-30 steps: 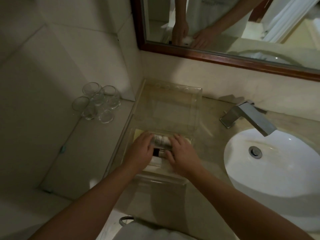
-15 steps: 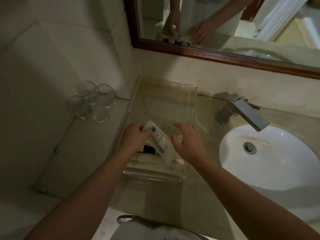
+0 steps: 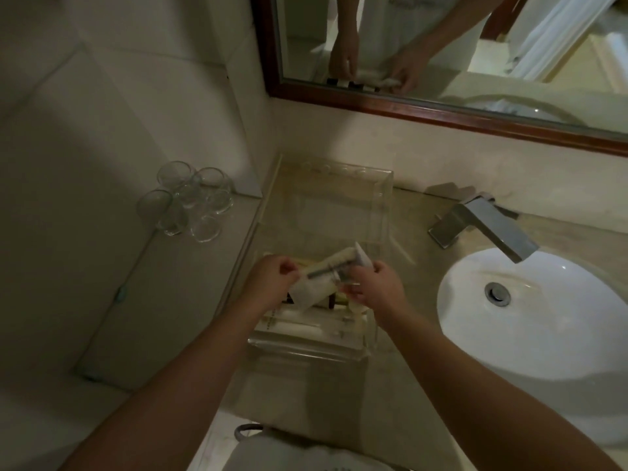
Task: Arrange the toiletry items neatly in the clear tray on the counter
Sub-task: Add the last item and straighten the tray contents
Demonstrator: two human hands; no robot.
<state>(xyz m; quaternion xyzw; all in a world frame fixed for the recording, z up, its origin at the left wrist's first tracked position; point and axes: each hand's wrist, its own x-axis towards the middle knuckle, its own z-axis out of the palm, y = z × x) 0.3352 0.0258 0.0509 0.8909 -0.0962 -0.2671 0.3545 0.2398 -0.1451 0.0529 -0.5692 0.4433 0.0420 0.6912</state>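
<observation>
Hidden: items [image 3: 306, 326] in the tray [image 3: 306, 350] lie partly under the hands; print too blurred to read.
Sachet [image 3: 317, 285]: pale, flat, tilted, held above the tray's near end.
Left hand [image 3: 273, 282]: pinches its lower end.
Right hand [image 3: 379, 288]: fingers curled on its upper end.

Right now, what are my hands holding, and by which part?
One white toiletry packet, held over the clear tray. The left hand pinches its lower left end; the right hand pinches its upper right end.
</observation>
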